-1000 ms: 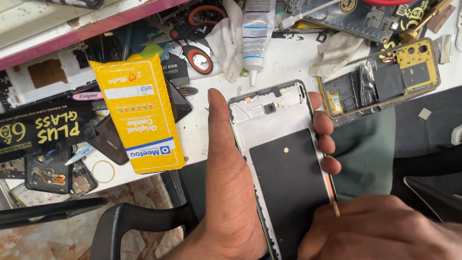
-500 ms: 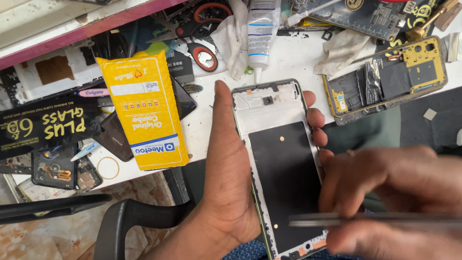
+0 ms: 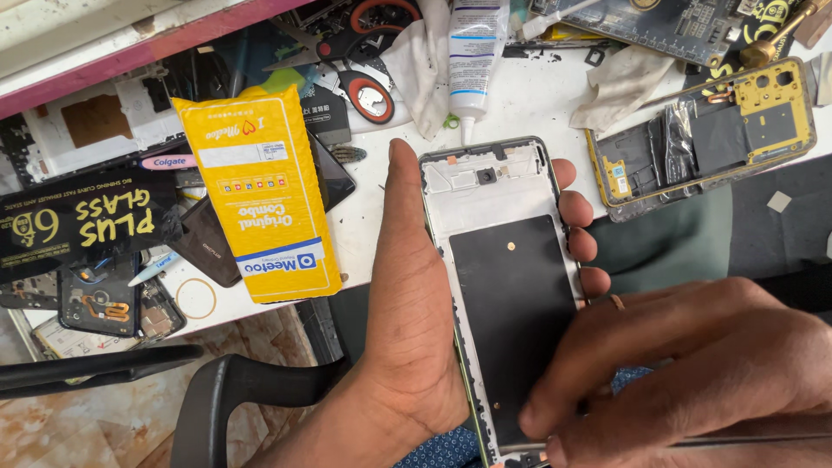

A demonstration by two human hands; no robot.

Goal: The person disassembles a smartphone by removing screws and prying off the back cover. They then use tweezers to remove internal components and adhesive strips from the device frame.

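Note:
My left hand [image 3: 407, 303] grips an opened phone frame [image 3: 503, 286] from the left, thumb along its left edge and fingertips curled over the right edge. The frame shows a white inner plate with a camera hole at the top and a large black sheet below. My right hand [image 3: 693, 364] rests over the frame's lower right corner and pinches a thin metal tool [image 3: 745, 440] that lies level along the bottom end of the frame.
A yellow packet [image 3: 260, 199] lies left on the white bench. A black box [image 3: 82, 217], a dismantled gold phone back [image 3: 702, 143], a white glue tube [image 3: 472, 52], scissors [image 3: 364, 87], rags and circuit boards crowd the bench. A black chair arm [image 3: 225, 390] is below.
The view has shifted a little. My right hand moved from the frame's right edge down to its bottom corner, and the thin tool turned from upright to level.

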